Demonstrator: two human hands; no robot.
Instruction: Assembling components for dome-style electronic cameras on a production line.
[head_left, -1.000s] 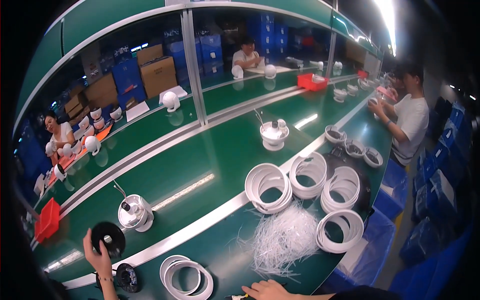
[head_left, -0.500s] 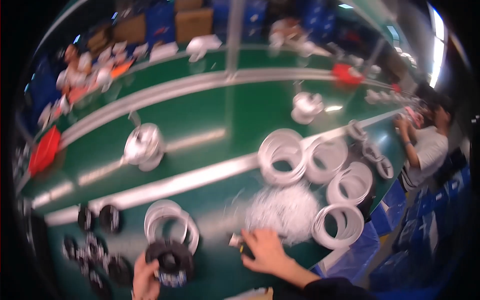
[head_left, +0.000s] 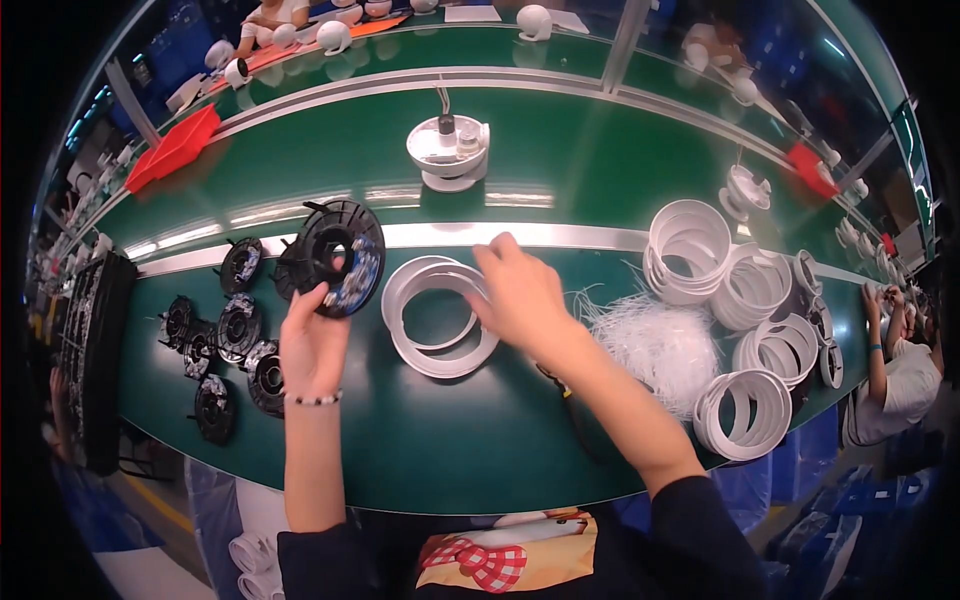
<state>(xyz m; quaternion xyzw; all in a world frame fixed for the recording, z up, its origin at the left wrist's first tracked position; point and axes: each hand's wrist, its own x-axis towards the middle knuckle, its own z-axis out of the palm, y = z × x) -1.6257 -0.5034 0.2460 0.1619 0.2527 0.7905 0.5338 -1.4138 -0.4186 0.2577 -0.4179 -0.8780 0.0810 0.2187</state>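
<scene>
My left hand is closed on the edge of a round black plastic housing with a blue-and-silver circuit board, tilted up above the table. My right hand reaches over the upper right rim of a pair of overlapping white plastic rings, with thumb and forefinger apart. Whether its fingertips touch the rim is unclear. Beneath my right forearm lies a dark tool with a yellow-marked handle, partly covered. To the left, several more black housings rest on the green table.
A heap of thin white strips and several stacked white rings occupy the right side. Beyond a metal strip, a white lamp-like unit stands on the green belt. A black rack borders the left; a co-worker sits far right.
My left hand has raised the black housing. My right hand has left the spot by the tool and the strip heap, moving to the white rings. The head view has shifted.
</scene>
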